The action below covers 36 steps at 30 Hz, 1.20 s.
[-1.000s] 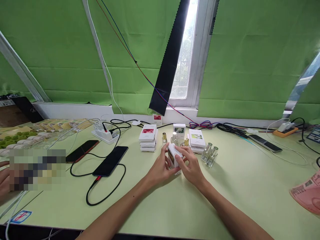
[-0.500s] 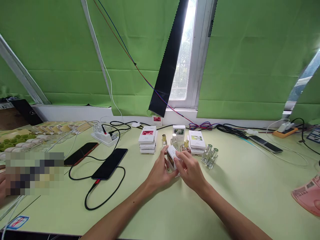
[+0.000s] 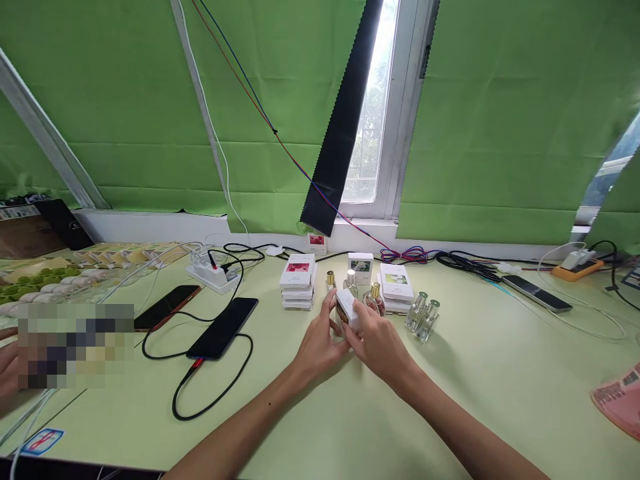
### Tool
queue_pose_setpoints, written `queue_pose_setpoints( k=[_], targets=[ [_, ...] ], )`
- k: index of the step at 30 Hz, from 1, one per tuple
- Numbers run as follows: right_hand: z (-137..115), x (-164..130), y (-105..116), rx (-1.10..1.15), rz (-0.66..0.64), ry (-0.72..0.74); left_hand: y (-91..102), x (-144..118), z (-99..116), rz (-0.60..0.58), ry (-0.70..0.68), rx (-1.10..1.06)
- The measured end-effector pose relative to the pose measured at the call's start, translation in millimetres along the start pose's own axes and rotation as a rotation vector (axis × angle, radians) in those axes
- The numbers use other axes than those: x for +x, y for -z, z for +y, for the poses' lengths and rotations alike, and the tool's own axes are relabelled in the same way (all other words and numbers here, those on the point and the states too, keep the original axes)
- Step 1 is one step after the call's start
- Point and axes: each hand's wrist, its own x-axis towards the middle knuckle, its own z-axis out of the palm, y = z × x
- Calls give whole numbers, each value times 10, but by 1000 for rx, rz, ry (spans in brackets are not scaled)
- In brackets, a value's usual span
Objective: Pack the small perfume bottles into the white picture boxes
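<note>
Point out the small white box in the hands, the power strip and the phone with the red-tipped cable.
small white box (image 3: 347,308), head view, top face.
power strip (image 3: 209,273), head view, white body.
phone (image 3: 223,327), head view, dark screen.

Pixelated patch (image 3: 75,345) over a co-worker's hand (image 3: 7,363) at left edge, pink packet (image 3: 620,400) cut off at right, box (image 3: 349,309) lower half hidden behind fingers, box print perhaps floral, unreadable

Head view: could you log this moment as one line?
left hand: holds small white box | right hand: holds same box | nearby: gold-capped bottle
</note>
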Motion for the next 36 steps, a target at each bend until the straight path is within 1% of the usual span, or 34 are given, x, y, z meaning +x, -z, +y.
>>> queue_pose_setpoints(
  k=[4,8,13,18,21,26,32,36],
  targets=[
    [-45,52,5,-63,-52,-61,7,17,-48,52,27,92],
    [-46,115,-15,-85,-58,-77,6,43,-64,116,33,166],
    [-80,222,-4,-108,-110,-114,27,90,-107,67,38,218],
    [-146,332,66,-165,-213,-188,34,142,-160,-1,128,230],
    [-151,371,81,-207,-248,-193,35,164,-166,-18,153,237],
    [-117,384,96,-231,-299,-157,35,190,-205,-21,122,240],
    [-89,431,149,-175,-348,-147,28,198,-254,-5,66,251],
    [-73,502,170,-151,-397,-143,32,193,-249,4,56,251]
  ],
)
